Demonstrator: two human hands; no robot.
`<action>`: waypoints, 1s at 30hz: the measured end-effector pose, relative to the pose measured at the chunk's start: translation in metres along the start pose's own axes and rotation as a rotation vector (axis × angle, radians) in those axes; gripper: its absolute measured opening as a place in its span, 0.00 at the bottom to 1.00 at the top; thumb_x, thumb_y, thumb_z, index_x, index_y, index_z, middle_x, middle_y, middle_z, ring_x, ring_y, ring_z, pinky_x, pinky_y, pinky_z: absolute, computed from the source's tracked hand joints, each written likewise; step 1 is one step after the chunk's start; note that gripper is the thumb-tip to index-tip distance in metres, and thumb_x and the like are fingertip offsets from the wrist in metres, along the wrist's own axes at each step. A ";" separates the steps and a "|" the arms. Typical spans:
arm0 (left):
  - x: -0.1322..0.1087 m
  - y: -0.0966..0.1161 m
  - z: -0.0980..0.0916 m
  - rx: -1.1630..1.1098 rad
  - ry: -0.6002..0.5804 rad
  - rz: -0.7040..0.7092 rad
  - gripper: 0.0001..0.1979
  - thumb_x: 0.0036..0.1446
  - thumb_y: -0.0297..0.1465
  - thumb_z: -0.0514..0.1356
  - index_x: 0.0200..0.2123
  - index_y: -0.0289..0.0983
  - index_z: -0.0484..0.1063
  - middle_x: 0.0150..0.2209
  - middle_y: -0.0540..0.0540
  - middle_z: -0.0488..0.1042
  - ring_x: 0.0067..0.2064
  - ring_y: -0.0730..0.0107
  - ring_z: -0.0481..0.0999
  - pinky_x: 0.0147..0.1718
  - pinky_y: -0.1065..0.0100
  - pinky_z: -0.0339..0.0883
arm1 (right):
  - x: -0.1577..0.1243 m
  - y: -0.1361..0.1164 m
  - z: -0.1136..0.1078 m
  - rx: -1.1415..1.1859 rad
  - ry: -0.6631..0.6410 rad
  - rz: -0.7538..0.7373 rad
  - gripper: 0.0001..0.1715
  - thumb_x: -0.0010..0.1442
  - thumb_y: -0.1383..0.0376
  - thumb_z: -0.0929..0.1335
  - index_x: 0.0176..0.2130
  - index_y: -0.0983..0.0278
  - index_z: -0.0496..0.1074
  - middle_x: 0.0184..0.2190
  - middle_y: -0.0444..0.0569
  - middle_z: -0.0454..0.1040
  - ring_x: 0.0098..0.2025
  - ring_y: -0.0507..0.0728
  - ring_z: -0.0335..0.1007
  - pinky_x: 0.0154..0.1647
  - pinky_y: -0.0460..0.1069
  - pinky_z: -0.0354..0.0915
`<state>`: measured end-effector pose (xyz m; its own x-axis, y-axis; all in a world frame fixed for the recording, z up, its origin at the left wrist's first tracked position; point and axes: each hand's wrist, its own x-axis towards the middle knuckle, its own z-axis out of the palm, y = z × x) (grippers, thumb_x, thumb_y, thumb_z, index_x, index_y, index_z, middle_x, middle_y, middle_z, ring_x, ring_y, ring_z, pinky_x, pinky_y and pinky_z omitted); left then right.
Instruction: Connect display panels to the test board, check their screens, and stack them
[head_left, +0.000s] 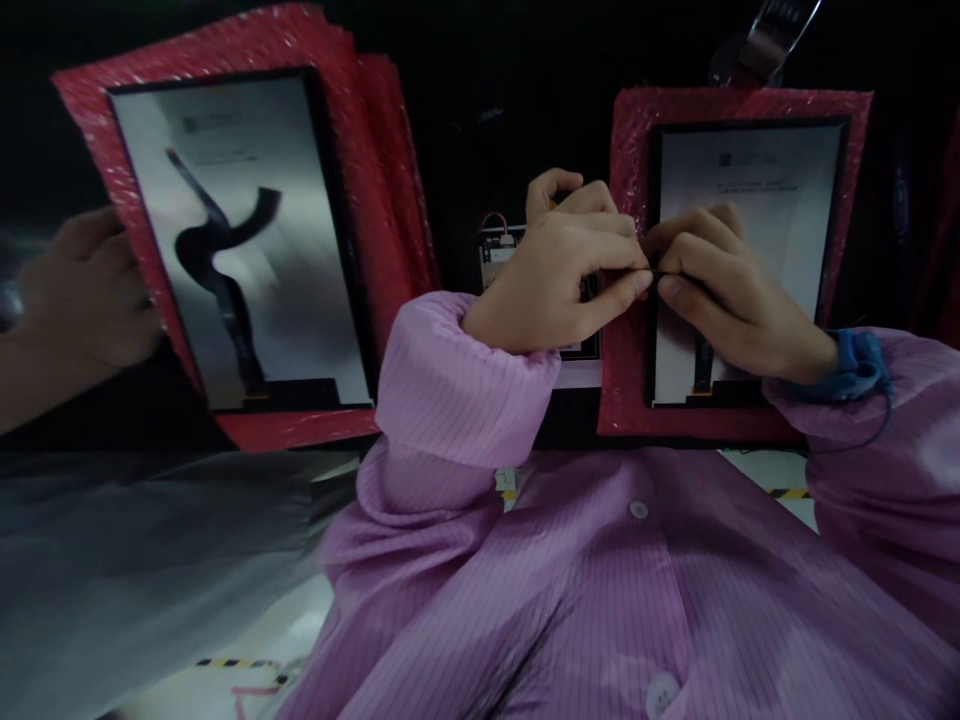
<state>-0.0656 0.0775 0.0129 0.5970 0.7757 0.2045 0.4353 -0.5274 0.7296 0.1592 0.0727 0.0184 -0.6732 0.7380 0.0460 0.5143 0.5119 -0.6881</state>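
My left hand (559, 270) and my right hand (731, 290) meet fingertip to fingertip over the left edge of a display panel (750, 260) lying on red bubble wrap (626, 370). Both hands pinch a thin dark strip, probably the panel's flex cable, between thumb and fingers. A black flex cable (703, 365) runs down the panel's lower part. My right wrist wears a blue strap (859, 365) with a cord. Purple sleeves cover both arms.
At the left, another person's hand (90, 290) holds a second display panel (240, 240) with a curled black flex cable on a stack of red bubble wrap (300, 425). A small circuit board (499, 250) lies between the panels on the dark bench. A metal clip (765, 40) hangs above.
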 end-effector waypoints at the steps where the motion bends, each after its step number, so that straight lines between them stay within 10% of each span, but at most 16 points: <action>1: 0.001 0.002 0.001 0.009 0.004 -0.022 0.10 0.64 0.36 0.62 0.29 0.43 0.76 0.31 0.46 0.78 0.46 0.54 0.76 0.65 0.39 0.53 | 0.000 0.001 0.001 0.002 0.010 -0.020 0.19 0.73 0.52 0.56 0.36 0.57 0.65 0.50 0.50 0.74 0.54 0.61 0.67 0.65 0.64 0.63; 10: 0.007 0.003 0.006 0.205 0.123 -0.092 0.08 0.62 0.34 0.65 0.28 0.44 0.76 0.34 0.48 0.80 0.47 0.60 0.76 0.65 0.44 0.57 | -0.004 0.005 0.006 0.054 0.143 -0.127 0.21 0.76 0.50 0.55 0.43 0.59 0.67 0.47 0.48 0.73 0.51 0.58 0.68 0.60 0.60 0.62; 13: -0.008 -0.001 0.000 0.249 0.572 0.191 0.20 0.76 0.41 0.47 0.45 0.43 0.78 0.46 0.45 0.79 0.52 0.64 0.76 0.55 0.54 0.70 | -0.007 0.006 0.004 0.154 0.353 -0.065 0.25 0.76 0.49 0.54 0.48 0.61 0.69 0.45 0.49 0.73 0.52 0.58 0.70 0.58 0.60 0.63; 16: -0.038 0.018 0.011 0.277 0.975 -0.001 0.18 0.77 0.42 0.49 0.43 0.41 0.75 0.36 0.50 0.77 0.38 0.70 0.77 0.37 0.62 0.71 | -0.008 0.010 -0.002 0.227 0.506 0.049 0.22 0.75 0.49 0.57 0.49 0.57 0.73 0.47 0.49 0.73 0.53 0.59 0.71 0.54 0.57 0.66; 18: -0.060 0.039 0.031 0.295 0.859 -0.283 0.13 0.76 0.38 0.51 0.44 0.41 0.74 0.32 0.52 0.75 0.28 0.75 0.70 0.28 0.64 0.64 | -0.007 0.013 -0.006 0.239 0.543 0.091 0.19 0.74 0.51 0.60 0.47 0.56 0.74 0.46 0.49 0.74 0.51 0.58 0.72 0.51 0.55 0.67; 24: -0.090 0.058 0.093 0.607 0.416 -0.447 0.20 0.73 0.36 0.51 0.58 0.33 0.74 0.39 0.42 0.81 0.37 0.63 0.80 0.34 0.65 0.67 | -0.005 0.021 -0.010 0.226 0.563 0.098 0.16 0.72 0.52 0.62 0.46 0.57 0.73 0.45 0.50 0.75 0.46 0.57 0.69 0.49 0.55 0.64; 30: -0.078 0.052 0.095 0.719 0.243 -0.565 0.26 0.72 0.39 0.51 0.65 0.34 0.71 0.36 0.41 0.79 0.34 0.61 0.78 0.28 0.64 0.62 | -0.004 0.020 -0.012 0.211 0.595 0.095 0.12 0.70 0.57 0.62 0.42 0.59 0.71 0.42 0.51 0.73 0.43 0.56 0.67 0.51 0.55 0.63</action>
<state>-0.0255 -0.0437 -0.0276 0.0492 0.9899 0.1327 0.9766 -0.0755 0.2013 0.1784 0.0856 0.0136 -0.1883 0.9248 0.3305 0.4006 0.3796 -0.8339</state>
